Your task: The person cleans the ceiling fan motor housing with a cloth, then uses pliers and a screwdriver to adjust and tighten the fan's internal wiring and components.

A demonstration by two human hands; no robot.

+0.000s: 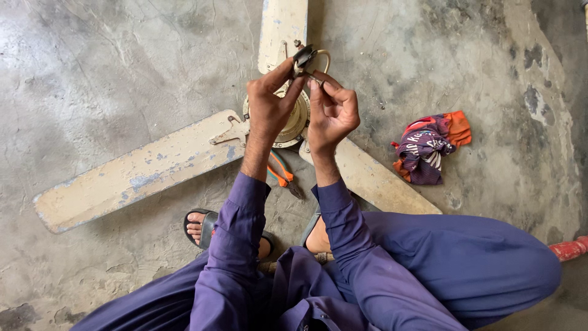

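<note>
An old cream ceiling fan [141,175] with worn blades lies flat on the concrete floor. Above its round motor hub [295,121], my left hand [269,104] pinches a small black part [303,58] joined to a looped pale wire [324,56]. My right hand [331,110] is close beside it, thumb and fingers holding the end of the same wire or a strip of dark tape; which one I cannot tell. Both hands hover over the hub without touching it.
Orange-handled pliers [280,171] lie on the floor under my forearms. A crumpled purple and orange cloth [429,147] rests to the right. A red object [569,248] pokes in at the right edge. My sandalled foot [202,227] is below.
</note>
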